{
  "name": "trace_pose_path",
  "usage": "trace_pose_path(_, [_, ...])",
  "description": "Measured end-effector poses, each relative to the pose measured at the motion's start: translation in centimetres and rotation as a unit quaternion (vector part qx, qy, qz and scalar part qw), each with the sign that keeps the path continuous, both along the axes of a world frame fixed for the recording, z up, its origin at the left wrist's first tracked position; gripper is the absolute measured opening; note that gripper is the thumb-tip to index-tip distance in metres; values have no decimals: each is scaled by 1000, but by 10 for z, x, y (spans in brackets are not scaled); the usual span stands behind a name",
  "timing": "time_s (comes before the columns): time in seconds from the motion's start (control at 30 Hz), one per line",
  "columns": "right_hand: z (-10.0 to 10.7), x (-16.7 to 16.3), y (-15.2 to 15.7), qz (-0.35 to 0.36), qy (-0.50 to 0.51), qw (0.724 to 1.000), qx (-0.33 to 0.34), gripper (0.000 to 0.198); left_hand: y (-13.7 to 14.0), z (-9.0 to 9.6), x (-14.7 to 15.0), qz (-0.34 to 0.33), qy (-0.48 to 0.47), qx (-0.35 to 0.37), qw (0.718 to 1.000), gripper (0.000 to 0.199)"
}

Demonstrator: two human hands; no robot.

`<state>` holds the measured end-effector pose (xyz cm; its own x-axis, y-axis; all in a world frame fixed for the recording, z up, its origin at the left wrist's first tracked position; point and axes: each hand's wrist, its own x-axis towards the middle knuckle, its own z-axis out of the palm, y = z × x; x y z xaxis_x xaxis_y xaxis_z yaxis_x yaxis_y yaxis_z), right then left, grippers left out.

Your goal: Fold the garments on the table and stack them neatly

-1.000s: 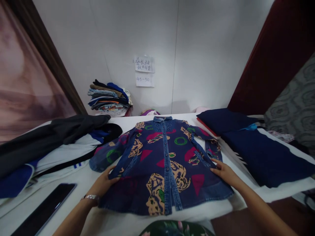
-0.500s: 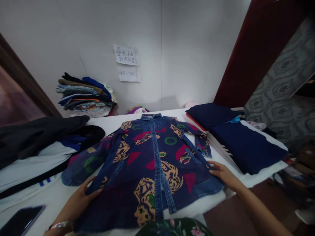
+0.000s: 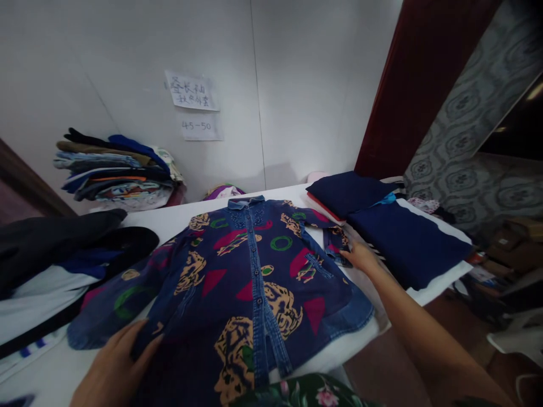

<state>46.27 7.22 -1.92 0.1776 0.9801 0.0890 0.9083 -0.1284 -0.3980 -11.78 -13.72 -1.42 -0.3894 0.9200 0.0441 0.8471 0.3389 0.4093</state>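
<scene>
A dark blue denim shirt (image 3: 254, 282) with tan, pink and green prints lies flat and buttoned on the white table (image 3: 190, 215), collar toward the wall. My left hand (image 3: 112, 362) rests flat, fingers spread, on the shirt's lower left side beside its left sleeve. My right hand (image 3: 360, 257) reaches out to the cuff of the right sleeve (image 3: 335, 240) and touches it; whether the fingers pinch the cuff I cannot tell.
Folded navy garments (image 3: 394, 232) lie at the right. A stack of folded clothes (image 3: 114, 169) stands at the back left by the wall. Dark and white jackets (image 3: 46, 265) lie at the left. Paper notes (image 3: 193, 93) hang on the wall.
My right hand has moved from the shirt's lower right side up to the right sleeve cuff. The view has swung to the right; my left hand stays on the shirt's left side.
</scene>
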Motion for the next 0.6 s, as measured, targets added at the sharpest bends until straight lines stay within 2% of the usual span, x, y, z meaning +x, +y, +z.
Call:
trace_pose_path(0.07, [-3,-5,11,6,13,1000,-8,41,-1,6,23,-6,8,31,999,54])
trace_pose_path(0.17, [1,-7,21,25,55,998,8,12,-4,4,38,-1,-3,17,1000,57])
trace_pose_path(0.27, [18,-1,28,36,83,993,79,16,-2,2,33,1,-14,9,1000,54])
trace_pose_path(0.37, [49,0,37,32,98,982,156,23,10,16,35,-18,-27,34,999,46])
trace_pose_path(0.47, [91,-16,42,70,86,953,281,25,33,41,62,-78,-77,87,990,42])
trace_pose_path(0.53, [118,-40,37,130,50,926,352,28,51,59,93,-124,-131,112,977,41])
trace_pose_path(0.6, [137,-73,23,242,4,894,378,30,68,72,129,-162,-208,129,956,40])
